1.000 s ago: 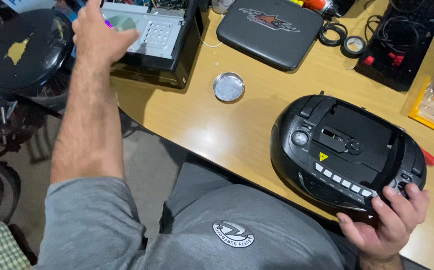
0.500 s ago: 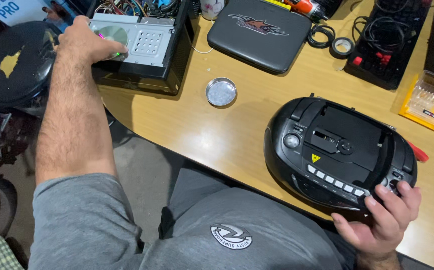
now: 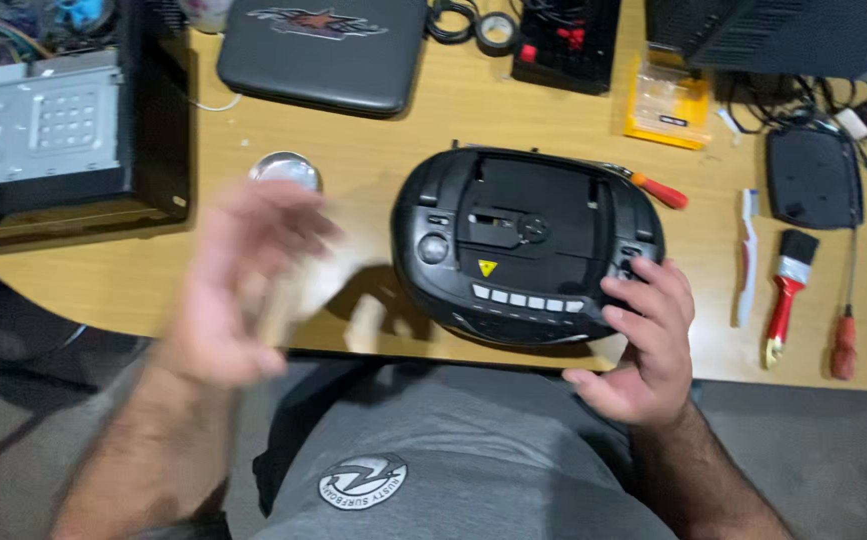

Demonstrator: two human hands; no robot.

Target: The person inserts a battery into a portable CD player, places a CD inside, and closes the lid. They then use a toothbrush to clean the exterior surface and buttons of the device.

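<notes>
A black portable disc player [image 3: 528, 250] with its lid off sits on the wooden table [image 3: 373, 140] in front of me. My right hand [image 3: 643, 345] grips its front right corner, fingers over the buttons and thumb below the edge. My left hand [image 3: 238, 285] is a blur in mid-air left of the player, above the table edge. A pale smear lies beside its fingers, and I cannot tell whether the hand holds anything. A small round metal tin [image 3: 286, 168] lies just behind that hand.
An open computer case [image 3: 43, 130] stands at the far left and a black zip case [image 3: 323, 50] at the back. A yellow parts box [image 3: 665, 100], an orange-handled screwdriver [image 3: 658, 190], a toothbrush [image 3: 745, 255], a red-handled paintbrush [image 3: 786, 290] and another screwdriver [image 3: 843, 340] lie to the right.
My left hand has left the disc on the computer case and swung right toward the player. My view has turned right. My right hand stays on the player.
</notes>
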